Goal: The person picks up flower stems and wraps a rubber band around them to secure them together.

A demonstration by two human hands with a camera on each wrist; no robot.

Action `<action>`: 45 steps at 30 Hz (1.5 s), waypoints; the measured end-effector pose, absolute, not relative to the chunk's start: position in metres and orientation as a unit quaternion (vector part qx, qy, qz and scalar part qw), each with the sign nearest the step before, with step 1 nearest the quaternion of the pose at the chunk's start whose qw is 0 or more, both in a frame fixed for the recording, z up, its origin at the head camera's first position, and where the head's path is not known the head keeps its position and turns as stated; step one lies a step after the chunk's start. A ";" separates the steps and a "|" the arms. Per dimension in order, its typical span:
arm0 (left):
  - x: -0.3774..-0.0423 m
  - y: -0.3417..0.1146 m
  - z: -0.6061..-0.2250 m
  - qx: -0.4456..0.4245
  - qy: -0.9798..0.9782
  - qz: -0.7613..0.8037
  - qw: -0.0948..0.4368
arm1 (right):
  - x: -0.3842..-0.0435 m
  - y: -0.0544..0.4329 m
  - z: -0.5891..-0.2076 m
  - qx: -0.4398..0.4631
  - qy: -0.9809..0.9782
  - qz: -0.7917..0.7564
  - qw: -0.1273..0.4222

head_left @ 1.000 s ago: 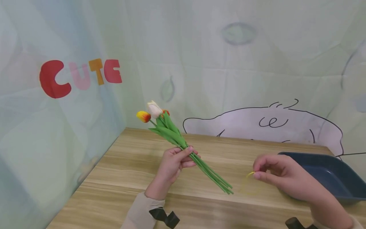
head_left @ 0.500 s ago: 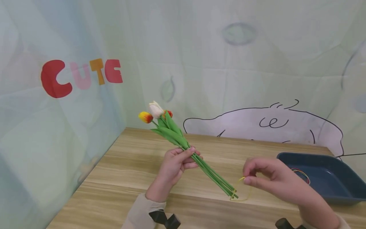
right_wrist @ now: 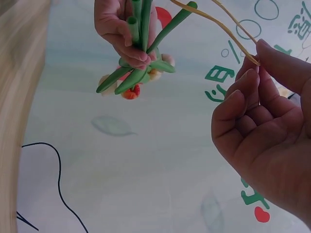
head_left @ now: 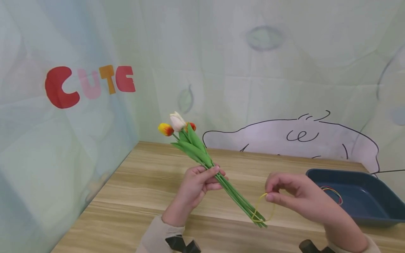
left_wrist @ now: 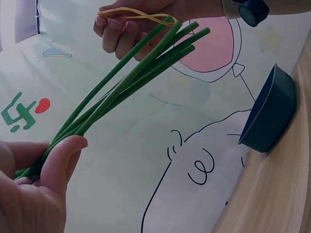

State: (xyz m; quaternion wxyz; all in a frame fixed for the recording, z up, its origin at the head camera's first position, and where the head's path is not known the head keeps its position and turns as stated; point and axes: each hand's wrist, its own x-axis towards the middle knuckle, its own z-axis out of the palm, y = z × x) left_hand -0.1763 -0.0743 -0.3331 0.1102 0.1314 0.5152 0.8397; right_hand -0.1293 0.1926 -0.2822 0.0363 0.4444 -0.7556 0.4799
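My left hand (head_left: 197, 188) grips a bunch of artificial tulips by their green stems (head_left: 235, 196), thumb laid across them. The white tulip (head_left: 178, 121) and a yellow-and-red tulip (head_left: 166, 129) point up and away to the left, while the cut ends slant down to the right. Between thumb and fingertip, my right hand (head_left: 297, 196) pinches a yellow rubber band (head_left: 261, 195). Its hanging loop overlaps the stem ends in the head view. From the left wrist, the twisted band (left_wrist: 155, 18) shows right at the stem tips.
A dark blue basin (head_left: 364, 175) stands on the wooden table (head_left: 152, 175) at the right, behind my right hand. Several coloured bands (head_left: 333, 193) lie inside it. Printed cloth (head_left: 221, 88) hangs along the back and left of the table.
My right hand has moved left with the rubber band, bringing its loop over the stem ends. The tulips in my left hand have shifted slightly right and down. The bands in the basin have come into sight.
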 end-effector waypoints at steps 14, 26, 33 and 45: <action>-0.171 -0.069 -0.334 0.151 0.505 0.841 0.124 | -0.136 0.187 -0.286 0.442 -0.756 0.482 0.037; -0.167 -0.064 -0.334 0.163 0.508 0.836 0.130 | -0.142 0.179 -0.289 0.476 -0.725 0.497 0.036; -0.166 -0.063 -0.334 0.160 0.509 0.835 0.130 | -0.143 0.172 -0.289 0.457 -0.736 0.499 0.032; -0.166 -0.064 -0.335 0.178 0.502 0.835 0.137 | -0.154 0.164 -0.293 0.414 -0.769 0.487 0.003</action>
